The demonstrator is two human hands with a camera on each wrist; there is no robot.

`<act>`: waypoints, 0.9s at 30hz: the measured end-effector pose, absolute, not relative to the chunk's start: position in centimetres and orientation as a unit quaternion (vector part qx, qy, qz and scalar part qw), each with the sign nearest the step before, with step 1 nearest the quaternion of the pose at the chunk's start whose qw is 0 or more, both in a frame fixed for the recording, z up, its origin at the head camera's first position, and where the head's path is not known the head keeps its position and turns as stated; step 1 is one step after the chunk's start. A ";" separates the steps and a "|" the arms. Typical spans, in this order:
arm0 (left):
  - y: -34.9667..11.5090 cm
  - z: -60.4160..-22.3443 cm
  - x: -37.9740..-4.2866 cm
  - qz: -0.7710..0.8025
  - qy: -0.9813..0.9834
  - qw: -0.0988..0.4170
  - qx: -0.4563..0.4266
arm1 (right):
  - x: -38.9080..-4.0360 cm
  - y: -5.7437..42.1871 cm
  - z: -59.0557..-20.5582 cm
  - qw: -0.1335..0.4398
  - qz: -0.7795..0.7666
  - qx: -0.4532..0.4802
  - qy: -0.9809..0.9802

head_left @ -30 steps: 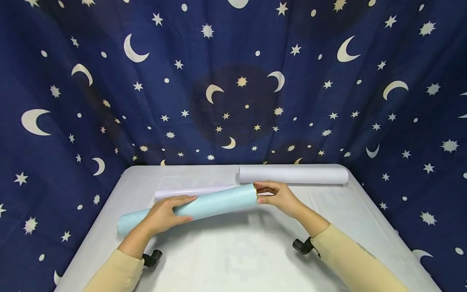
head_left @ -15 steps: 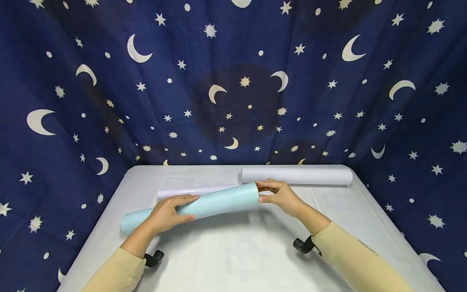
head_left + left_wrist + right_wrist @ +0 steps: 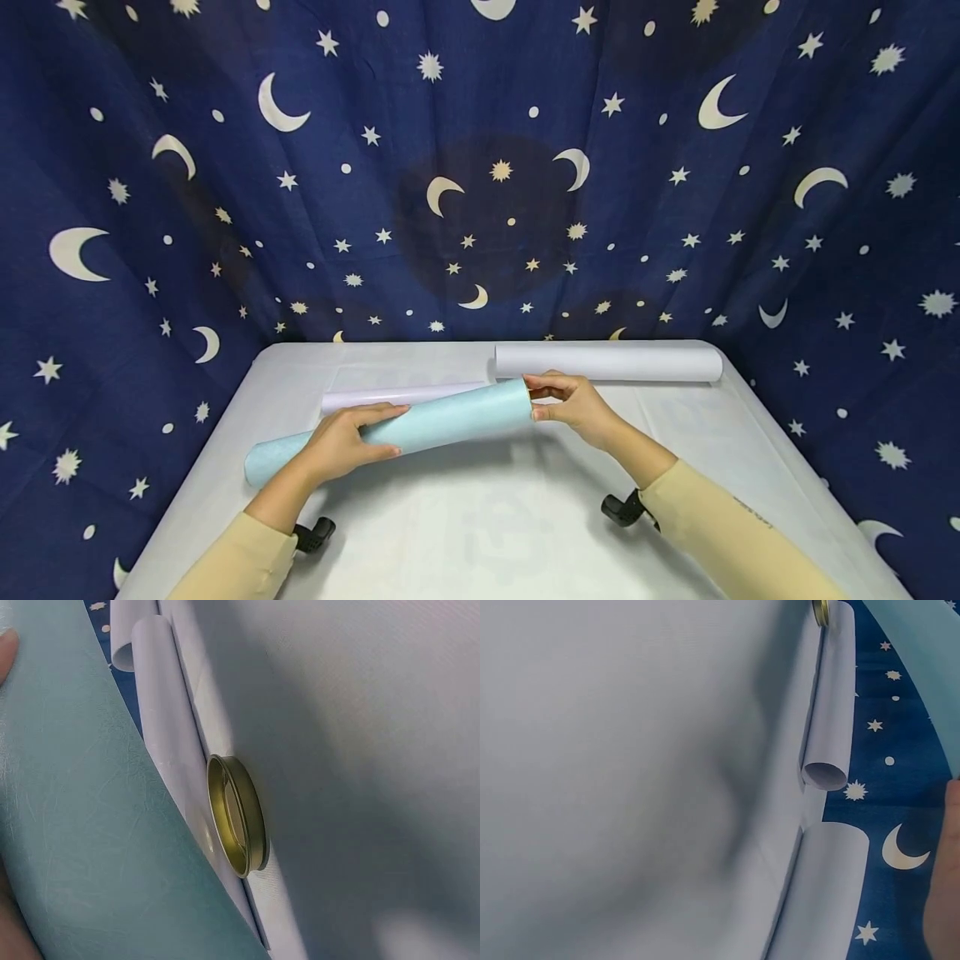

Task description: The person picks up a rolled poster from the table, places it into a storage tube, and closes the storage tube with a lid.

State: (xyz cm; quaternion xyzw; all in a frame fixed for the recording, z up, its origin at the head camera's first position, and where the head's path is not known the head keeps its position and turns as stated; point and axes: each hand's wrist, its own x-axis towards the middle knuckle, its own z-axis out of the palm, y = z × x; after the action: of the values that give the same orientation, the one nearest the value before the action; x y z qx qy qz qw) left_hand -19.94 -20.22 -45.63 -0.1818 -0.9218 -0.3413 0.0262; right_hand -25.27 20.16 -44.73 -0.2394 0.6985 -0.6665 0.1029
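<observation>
A light-blue tube [image 3: 457,417] slants across the middle in the head view, its right end raised. My left hand [image 3: 345,442] grips it around the middle, thumb on the near side and fingers over the top. At the raised end a thin gold-coloured lid [image 3: 528,397] shows at the rim. My right hand [image 3: 573,407] pinches that lid between thumb and fingers, fingertips right at the tube's edge; most of the lid is hidden. Another gold-coloured lid [image 3: 251,814] appears beyond the tube in the left wrist view, beside a pale lavender roll [image 3: 169,697]; the tube hides it from the head view.
A larger white paper roll [image 3: 607,362] lies along the back edge of the white-covered table [image 3: 480,533]. The lavender roll sits just behind the blue tube. A dark-blue curtain [image 3: 495,100] with moons and stars surrounds the table's back and sides.
Both hands and the blue tube keep nearly the same pose. The whole head view shifts slightly. Less of the gold edge shows at the tube's right end than a second ago.
</observation>
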 end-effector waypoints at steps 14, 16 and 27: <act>-20.1 -45.3 -20.2 -0.338 -0.923 0.027 -0.181 | -25.6 20.2 -43.8 0.109 -0.663 -0.250 0.697; -20.1 -45.4 -20.1 -0.335 -0.925 0.024 -0.179 | -25.5 20.2 -43.8 0.114 -0.657 -0.245 0.704; -20.0 -45.8 -20.1 -0.317 -0.927 0.039 -0.197 | -25.2 20.6 -44.3 0.127 -0.628 -0.240 0.730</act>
State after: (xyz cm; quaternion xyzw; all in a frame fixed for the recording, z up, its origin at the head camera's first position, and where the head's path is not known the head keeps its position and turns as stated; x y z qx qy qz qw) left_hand -20.08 -19.98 -45.82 -0.1967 -0.9270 -0.3170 0.0388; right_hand -25.21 20.57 -44.34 -0.2396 0.7296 -0.6278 0.1271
